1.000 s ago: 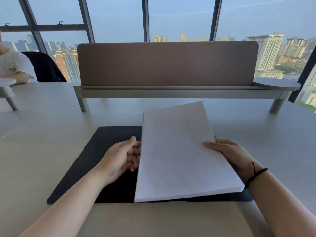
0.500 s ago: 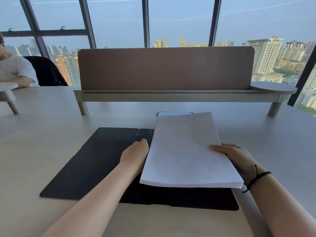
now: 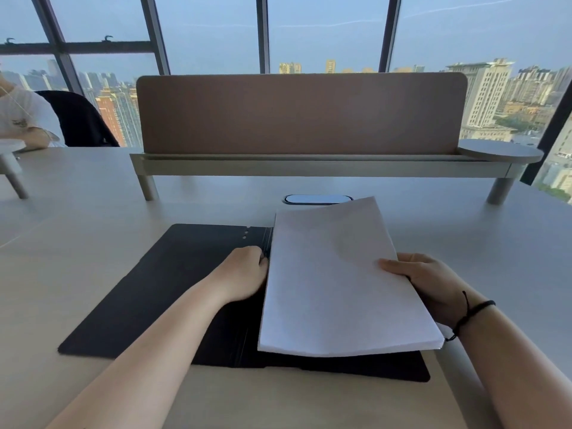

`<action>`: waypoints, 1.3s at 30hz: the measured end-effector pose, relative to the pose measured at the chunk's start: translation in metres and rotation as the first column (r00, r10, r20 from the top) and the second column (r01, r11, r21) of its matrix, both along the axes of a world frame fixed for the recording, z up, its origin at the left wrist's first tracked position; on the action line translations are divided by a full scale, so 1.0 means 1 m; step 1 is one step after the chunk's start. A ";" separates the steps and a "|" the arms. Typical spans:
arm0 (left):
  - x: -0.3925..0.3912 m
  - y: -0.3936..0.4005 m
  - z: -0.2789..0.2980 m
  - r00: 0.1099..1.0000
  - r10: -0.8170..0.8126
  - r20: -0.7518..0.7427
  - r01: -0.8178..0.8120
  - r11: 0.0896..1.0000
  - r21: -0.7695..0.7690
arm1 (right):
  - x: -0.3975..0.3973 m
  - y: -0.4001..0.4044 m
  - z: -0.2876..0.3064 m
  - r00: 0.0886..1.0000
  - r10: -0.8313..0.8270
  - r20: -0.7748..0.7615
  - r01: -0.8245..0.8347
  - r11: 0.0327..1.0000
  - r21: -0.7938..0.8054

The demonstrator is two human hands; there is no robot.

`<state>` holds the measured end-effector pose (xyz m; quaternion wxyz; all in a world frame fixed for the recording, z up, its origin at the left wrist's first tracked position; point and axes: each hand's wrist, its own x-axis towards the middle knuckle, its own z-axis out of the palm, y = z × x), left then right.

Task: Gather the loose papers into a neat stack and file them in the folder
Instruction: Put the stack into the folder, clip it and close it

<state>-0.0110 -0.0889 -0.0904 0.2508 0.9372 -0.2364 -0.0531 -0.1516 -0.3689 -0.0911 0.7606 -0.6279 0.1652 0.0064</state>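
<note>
Lowered from its steeper tilt of a second earlier, the paper stack [image 3: 337, 280] lay closer to flat over the right half of the open black folder [image 3: 161, 292], its far edge lifted a little and its near edge overhanging the folder's inside face. With that drop, an oval grommet [image 3: 318, 199] in the tabletop [image 3: 77, 243] just beyond the folder had come into sight.

The left hand [image 3: 244, 274] rested at the stack's left edge, near the folder's spine, fingers curled down and tucked against or under the sheets; whether it actually gripped them could not be told. The right hand [image 3: 430, 289] held the stack's right edge, thumb lying on the top sheet and the other fingers hidden beneath it. A black cord bracelet [image 3: 470, 311] circled that wrist.

The folder lay spread flat on the pale tabletop, its left flap bare, with small holes showing near the spine at its far end. Beyond the folder stood a brown divider screen [image 3: 300, 113] on a raised shelf. Far to the folder's left, a seated person in a white shirt [image 3: 21, 116] was partly in view beside a dark chair [image 3: 80, 119].
</note>
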 end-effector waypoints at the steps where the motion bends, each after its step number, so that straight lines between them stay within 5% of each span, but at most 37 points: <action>1: 0.000 0.001 -0.002 1.000 0.008 -0.011 -0.008 1.000 -0.024 | 0.000 0.001 0.000 1.000 0.010 0.001 -0.010 1.000 0.002; 8: 0.004 0.009 -0.003 0.976 -0.017 -0.219 -0.038 0.969 -0.245 | 0.002 0.003 -0.001 1.000 -0.015 -0.012 0.014 0.997 -0.071; 30: -0.012 -0.006 -0.005 0.998 0.016 0.053 -0.015 1.000 -0.021 | 0.006 0.016 0.002 0.995 -0.104 -0.010 0.097 0.949 -0.301; 39: -0.015 -0.010 -0.006 0.992 0.027 0.123 -0.029 0.999 0.013 | 0.012 0.005 -0.010 0.968 -0.252 0.001 0.195 0.748 -0.635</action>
